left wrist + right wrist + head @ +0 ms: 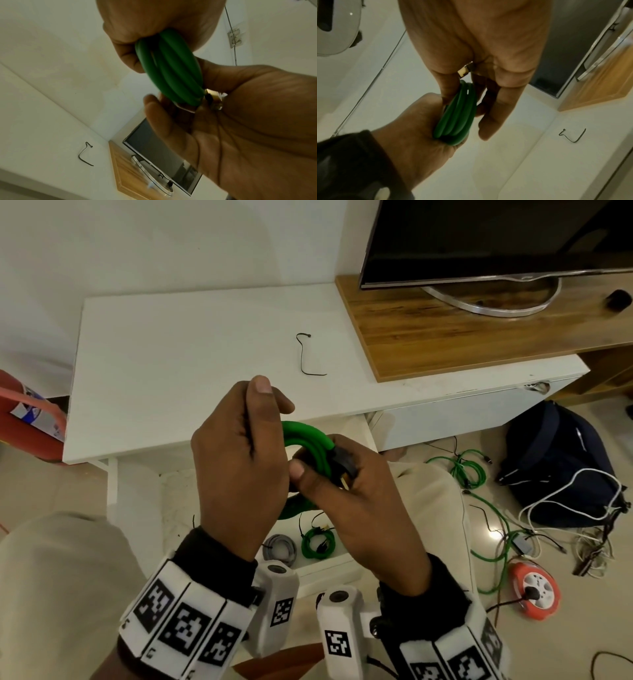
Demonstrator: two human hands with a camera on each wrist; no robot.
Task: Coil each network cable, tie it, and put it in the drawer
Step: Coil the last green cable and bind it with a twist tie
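Head view: both hands (pixel 239 460) grip a green coil (pixel 308 436) over a white table (pixel 171 344) bearing one tie (pixel 306 357).

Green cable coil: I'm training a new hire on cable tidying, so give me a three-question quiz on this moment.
1. True or false: both hands hold the green cable coil.
2. Where does the black tie lie? A) white tabletop B) drawer C) floor
3. Fill in: coiled cables already lie in the open ____.

Key: 1 true, the left hand and right hand both grip it. 2 A, on the white tabletop. 3 drawer.
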